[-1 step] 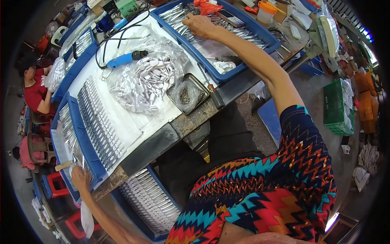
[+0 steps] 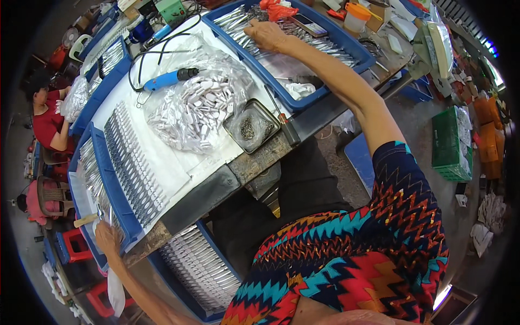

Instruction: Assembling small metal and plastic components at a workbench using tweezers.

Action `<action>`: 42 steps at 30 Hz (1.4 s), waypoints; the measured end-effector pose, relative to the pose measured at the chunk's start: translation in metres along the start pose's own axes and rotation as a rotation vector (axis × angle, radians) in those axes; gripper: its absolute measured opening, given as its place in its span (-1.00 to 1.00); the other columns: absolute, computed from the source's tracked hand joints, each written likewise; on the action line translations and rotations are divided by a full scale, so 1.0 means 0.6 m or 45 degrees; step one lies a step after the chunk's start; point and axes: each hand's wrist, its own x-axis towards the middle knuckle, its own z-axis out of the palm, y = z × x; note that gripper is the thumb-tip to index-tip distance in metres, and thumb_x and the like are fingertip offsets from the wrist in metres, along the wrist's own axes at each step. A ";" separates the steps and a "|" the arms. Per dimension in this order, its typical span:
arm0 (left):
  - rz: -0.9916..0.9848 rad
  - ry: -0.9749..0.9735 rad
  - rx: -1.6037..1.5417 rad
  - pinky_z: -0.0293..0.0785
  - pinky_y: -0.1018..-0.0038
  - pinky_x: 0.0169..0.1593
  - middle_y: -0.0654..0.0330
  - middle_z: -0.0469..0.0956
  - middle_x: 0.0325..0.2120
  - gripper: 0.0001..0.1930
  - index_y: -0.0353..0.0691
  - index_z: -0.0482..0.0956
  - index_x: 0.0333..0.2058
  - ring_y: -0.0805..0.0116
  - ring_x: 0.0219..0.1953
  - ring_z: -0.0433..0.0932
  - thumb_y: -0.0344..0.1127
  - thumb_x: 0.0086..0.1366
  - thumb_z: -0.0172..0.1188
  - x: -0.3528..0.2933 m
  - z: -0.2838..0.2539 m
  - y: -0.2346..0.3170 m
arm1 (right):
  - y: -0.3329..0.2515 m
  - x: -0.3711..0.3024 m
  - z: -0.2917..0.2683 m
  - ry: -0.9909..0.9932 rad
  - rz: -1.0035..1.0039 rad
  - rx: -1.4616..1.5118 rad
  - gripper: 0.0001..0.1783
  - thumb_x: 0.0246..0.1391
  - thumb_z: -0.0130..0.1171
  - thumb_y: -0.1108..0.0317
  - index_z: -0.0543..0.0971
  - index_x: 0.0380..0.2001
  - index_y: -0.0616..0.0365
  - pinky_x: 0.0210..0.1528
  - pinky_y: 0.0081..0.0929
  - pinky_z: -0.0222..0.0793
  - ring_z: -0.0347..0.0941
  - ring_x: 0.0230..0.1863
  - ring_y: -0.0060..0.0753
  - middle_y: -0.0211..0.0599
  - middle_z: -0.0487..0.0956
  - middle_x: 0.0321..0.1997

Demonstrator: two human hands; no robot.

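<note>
My right hand [image 2: 266,37] reaches to the far blue tray [image 2: 295,103]. Its fingers are curled together over the long shiny metal pieces [image 2: 233,27] lying there; whatever they grip is hidden. At the near left, my left hand [image 2: 107,237] is at the close end of another blue tray [image 2: 111,187], beside a small tool with a wooden handle [image 2: 85,220]. That hand's fingers are too small and covered to read. Slim metal pieces [image 2: 91,168] fill this tray. Alongside it, rows of similar metal pieces [image 2: 130,162] with pale ends lie on white sheeting.
Mid-table sit a clear bag of small white parts [image 2: 203,103], a blue power screwdriver [image 2: 165,80] with a black cord, a metal tin of screws [image 2: 252,127] and a dark-handled screwdriver [image 2: 287,127]. A phone [image 2: 309,24] rests in the far tray. Another person [image 2: 47,119] sits at left.
</note>
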 end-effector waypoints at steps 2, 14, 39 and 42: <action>-0.027 0.028 0.081 0.30 0.14 -0.28 -0.02 0.41 -0.51 -0.89 -0.27 0.37 -0.40 -0.08 -0.36 0.41 -0.44 0.05 0.06 -0.006 -0.005 -0.007 | 0.002 0.001 0.011 -0.004 -0.026 -0.064 -0.77 -0.21 0.13 0.48 0.45 -0.36 0.13 -0.31 -0.16 0.44 0.47 -0.27 0.00 -0.09 0.40 -0.28; -0.546 0.640 -0.751 0.33 0.56 -0.26 0.27 0.47 -0.39 -0.81 -0.37 0.46 -0.21 0.51 -0.33 0.39 -0.36 0.29 0.04 0.032 -0.160 0.167 | -0.010 -0.026 -0.030 0.029 -0.204 0.029 -0.83 -0.09 0.01 0.46 0.49 -0.36 0.14 -0.35 -0.20 0.44 0.50 -0.28 -0.10 -0.15 0.50 -0.34; -0.753 -0.293 -2.752 0.44 0.60 -0.36 0.21 0.53 -0.49 -0.79 -0.38 0.53 -0.32 0.53 -0.48 0.48 -0.30 0.21 0.17 0.032 -0.130 0.534 | -0.394 -0.185 -0.204 -0.597 0.422 2.297 -0.75 -0.01 0.22 0.35 0.51 -0.30 0.27 -0.65 -0.80 0.11 0.25 -0.67 -0.80 -0.46 0.48 -0.62; -0.854 -0.245 -2.708 0.44 0.63 -0.37 0.22 0.53 -0.53 -0.80 -0.38 0.54 -0.32 0.54 -0.51 0.48 -0.34 0.16 0.22 0.031 -0.121 0.547 | -0.412 -0.200 -0.211 -0.622 0.453 2.201 -0.66 0.00 0.21 0.37 0.45 -0.18 0.33 -0.66 -0.78 0.15 0.27 -0.66 -0.79 -0.47 0.46 -0.62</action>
